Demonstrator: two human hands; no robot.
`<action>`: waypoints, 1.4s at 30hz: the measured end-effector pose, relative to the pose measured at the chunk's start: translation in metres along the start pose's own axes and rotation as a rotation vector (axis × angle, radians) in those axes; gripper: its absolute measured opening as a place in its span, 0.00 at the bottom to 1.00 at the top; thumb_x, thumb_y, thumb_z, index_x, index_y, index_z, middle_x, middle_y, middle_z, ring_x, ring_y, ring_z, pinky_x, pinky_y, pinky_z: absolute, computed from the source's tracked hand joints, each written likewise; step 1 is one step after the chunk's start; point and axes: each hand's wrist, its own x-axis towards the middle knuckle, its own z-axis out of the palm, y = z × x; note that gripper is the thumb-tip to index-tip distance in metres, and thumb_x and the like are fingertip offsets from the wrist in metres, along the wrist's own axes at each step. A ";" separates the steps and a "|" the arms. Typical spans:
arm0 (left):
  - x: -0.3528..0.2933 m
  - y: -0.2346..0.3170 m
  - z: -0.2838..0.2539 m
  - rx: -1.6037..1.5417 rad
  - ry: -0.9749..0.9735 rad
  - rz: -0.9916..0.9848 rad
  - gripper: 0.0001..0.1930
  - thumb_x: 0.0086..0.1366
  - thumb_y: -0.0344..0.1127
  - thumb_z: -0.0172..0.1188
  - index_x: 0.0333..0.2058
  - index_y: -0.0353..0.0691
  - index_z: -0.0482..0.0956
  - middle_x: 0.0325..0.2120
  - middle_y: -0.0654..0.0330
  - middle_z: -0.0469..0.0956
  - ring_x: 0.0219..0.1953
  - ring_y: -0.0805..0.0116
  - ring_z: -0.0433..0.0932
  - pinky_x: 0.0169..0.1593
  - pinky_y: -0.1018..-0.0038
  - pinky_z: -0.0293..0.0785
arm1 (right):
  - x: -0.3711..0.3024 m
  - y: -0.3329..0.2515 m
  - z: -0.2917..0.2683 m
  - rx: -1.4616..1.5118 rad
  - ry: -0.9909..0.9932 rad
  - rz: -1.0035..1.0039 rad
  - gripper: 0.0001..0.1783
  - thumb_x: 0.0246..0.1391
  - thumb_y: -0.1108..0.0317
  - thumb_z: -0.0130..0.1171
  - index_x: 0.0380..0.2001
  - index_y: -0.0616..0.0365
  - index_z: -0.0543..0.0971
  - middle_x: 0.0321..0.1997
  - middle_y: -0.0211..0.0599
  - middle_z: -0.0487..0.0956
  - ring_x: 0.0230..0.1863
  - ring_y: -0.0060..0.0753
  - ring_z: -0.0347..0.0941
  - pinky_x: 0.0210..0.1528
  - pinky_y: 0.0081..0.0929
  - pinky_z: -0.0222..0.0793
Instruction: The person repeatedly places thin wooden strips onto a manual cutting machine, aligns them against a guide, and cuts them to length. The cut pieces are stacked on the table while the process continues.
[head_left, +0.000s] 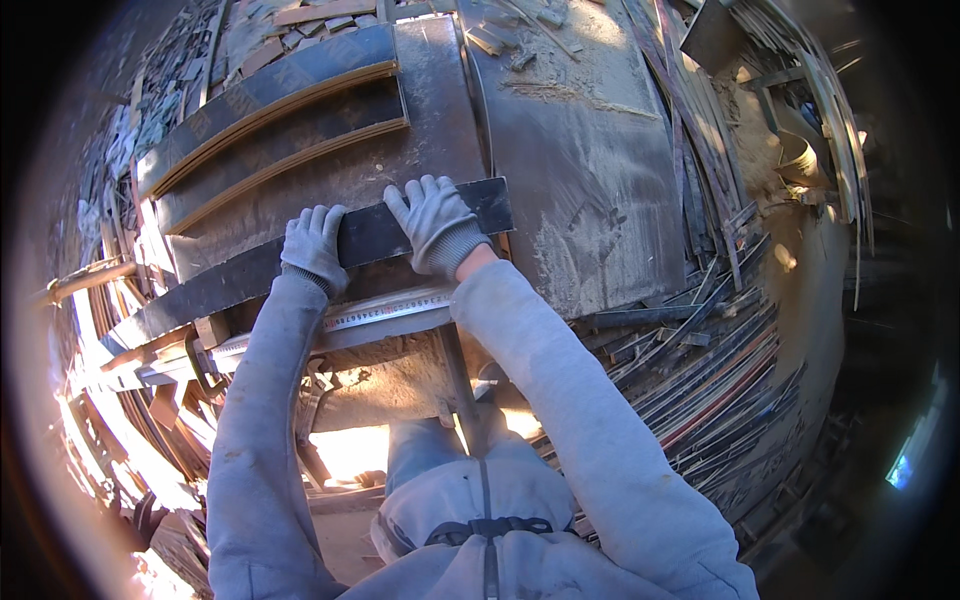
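Observation:
A long, narrow dark board (378, 232) lies across the near side of the work table (440, 95), slanting down toward the left. My left hand (316, 248), in a grey knit glove, presses on its middle part, with the fingers hooked over the far edge. Nearer the board's right end, my right hand (437, 224), gloved alike, holds it with the fingers over the far edge and the thumb apart. Just on my side of the board runs a metal rail with a measuring scale (390, 309), partly covered by my left forearm.
Beyond the board lie two stacks of dark-faced plywood strips, a far stack (290, 85) and a nearer stack (300, 140). A dusty dark tabletop (590, 200) extends to the right. Long offcut strips (690, 400) pile up at the lower right. Wood scraps (310, 35) lie behind.

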 end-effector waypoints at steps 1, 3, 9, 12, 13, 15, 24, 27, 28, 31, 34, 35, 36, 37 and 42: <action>0.000 0.000 0.000 -0.009 0.012 0.009 0.48 0.42 0.42 0.81 0.64 0.48 0.69 0.54 0.53 0.75 0.58 0.48 0.75 0.64 0.53 0.70 | 0.001 0.001 0.001 -0.011 0.007 0.002 0.48 0.54 0.52 0.69 0.74 0.62 0.67 0.62 0.52 0.76 0.64 0.50 0.72 0.68 0.51 0.63; 0.000 0.000 0.000 -0.026 0.005 -0.009 0.48 0.42 0.42 0.81 0.64 0.48 0.69 0.54 0.53 0.75 0.58 0.48 0.75 0.64 0.53 0.70 | 0.001 0.001 0.002 -0.007 0.028 -0.017 0.47 0.55 0.52 0.68 0.74 0.62 0.68 0.61 0.52 0.77 0.63 0.51 0.72 0.68 0.51 0.63; 0.002 0.000 0.003 -0.035 0.048 0.002 0.49 0.42 0.41 0.81 0.65 0.48 0.68 0.53 0.53 0.75 0.58 0.48 0.75 0.64 0.53 0.70 | 0.003 0.004 0.002 -0.021 0.052 -0.036 0.45 0.56 0.53 0.66 0.73 0.63 0.69 0.60 0.52 0.77 0.62 0.51 0.73 0.67 0.50 0.64; 0.003 0.000 0.004 0.018 0.011 -0.010 0.49 0.42 0.41 0.81 0.66 0.46 0.68 0.54 0.53 0.75 0.58 0.47 0.75 0.64 0.53 0.70 | 0.004 0.005 0.002 -0.011 0.023 -0.048 0.46 0.55 0.54 0.66 0.73 0.64 0.69 0.60 0.52 0.77 0.62 0.51 0.73 0.67 0.50 0.64; 0.003 0.000 0.004 0.015 0.005 -0.012 0.49 0.42 0.40 0.80 0.66 0.46 0.68 0.55 0.53 0.75 0.59 0.47 0.75 0.64 0.53 0.70 | 0.004 0.005 0.002 -0.013 0.016 -0.052 0.46 0.55 0.54 0.66 0.73 0.64 0.69 0.60 0.53 0.77 0.62 0.51 0.73 0.67 0.51 0.64; 0.004 -0.001 0.004 0.013 -0.008 -0.016 0.49 0.42 0.40 0.80 0.66 0.46 0.68 0.55 0.53 0.75 0.59 0.47 0.75 0.64 0.53 0.70 | 0.005 0.006 0.002 -0.016 0.027 -0.058 0.46 0.54 0.54 0.67 0.73 0.64 0.69 0.60 0.53 0.77 0.61 0.51 0.73 0.66 0.50 0.65; 0.007 -0.003 0.005 0.007 -0.027 -0.040 0.48 0.42 0.38 0.79 0.66 0.46 0.68 0.55 0.52 0.75 0.59 0.48 0.75 0.64 0.52 0.69 | 0.010 0.009 0.005 -0.053 0.105 -0.063 0.47 0.52 0.54 0.67 0.73 0.63 0.71 0.54 0.48 0.79 0.57 0.46 0.74 0.62 0.44 0.67; 0.008 -0.003 0.006 0.033 -0.006 -0.040 0.48 0.43 0.39 0.79 0.66 0.46 0.68 0.56 0.52 0.75 0.59 0.48 0.75 0.64 0.52 0.69 | 0.011 0.009 0.006 -0.054 0.102 -0.065 0.47 0.51 0.54 0.68 0.73 0.63 0.71 0.54 0.48 0.79 0.57 0.46 0.74 0.63 0.45 0.66; 0.007 -0.003 0.006 0.031 0.008 -0.030 0.48 0.43 0.39 0.79 0.65 0.46 0.68 0.56 0.52 0.75 0.59 0.48 0.74 0.65 0.53 0.69 | 0.011 0.009 0.006 -0.060 0.094 -0.060 0.47 0.51 0.54 0.68 0.73 0.63 0.71 0.54 0.47 0.79 0.57 0.46 0.74 0.63 0.45 0.66; 0.007 -0.003 0.007 0.024 0.028 -0.022 0.47 0.44 0.39 0.78 0.65 0.45 0.68 0.56 0.52 0.74 0.60 0.48 0.74 0.65 0.54 0.69 | 0.013 0.009 0.007 -0.076 0.088 -0.065 0.47 0.51 0.54 0.68 0.73 0.62 0.71 0.55 0.48 0.79 0.57 0.47 0.74 0.64 0.46 0.66; 0.008 -0.004 0.008 0.038 0.007 -0.036 0.47 0.45 0.39 0.77 0.66 0.45 0.68 0.56 0.52 0.74 0.60 0.48 0.73 0.65 0.54 0.69 | 0.015 0.010 0.007 -0.046 0.062 -0.062 0.46 0.50 0.56 0.67 0.72 0.62 0.70 0.60 0.51 0.78 0.60 0.49 0.74 0.65 0.48 0.66; 0.008 -0.004 0.009 0.042 -0.006 -0.041 0.47 0.45 0.39 0.77 0.66 0.45 0.68 0.56 0.52 0.74 0.60 0.48 0.73 0.65 0.55 0.69 | 0.015 0.010 0.007 -0.042 0.082 -0.065 0.46 0.50 0.56 0.67 0.72 0.62 0.70 0.60 0.51 0.79 0.60 0.49 0.74 0.65 0.48 0.66; 0.009 -0.005 0.009 0.047 -0.015 -0.047 0.47 0.45 0.39 0.77 0.66 0.45 0.68 0.56 0.52 0.74 0.60 0.48 0.73 0.66 0.55 0.69 | 0.016 0.010 0.007 -0.047 0.078 -0.063 0.46 0.50 0.56 0.67 0.72 0.62 0.70 0.60 0.51 0.79 0.60 0.48 0.74 0.65 0.48 0.66; 0.010 -0.005 0.009 0.056 -0.025 -0.054 0.48 0.45 0.39 0.77 0.67 0.45 0.68 0.56 0.52 0.73 0.61 0.48 0.73 0.66 0.55 0.68 | 0.017 0.010 0.007 -0.052 0.065 -0.059 0.46 0.50 0.56 0.67 0.72 0.62 0.70 0.60 0.51 0.79 0.60 0.48 0.75 0.65 0.48 0.66; 0.013 -0.003 0.005 0.067 -0.067 -0.084 0.50 0.44 0.40 0.77 0.68 0.45 0.67 0.57 0.51 0.73 0.62 0.49 0.72 0.67 0.55 0.67 | 0.021 0.010 0.009 -0.087 0.092 -0.061 0.45 0.49 0.55 0.68 0.71 0.60 0.71 0.59 0.49 0.79 0.60 0.47 0.74 0.63 0.47 0.67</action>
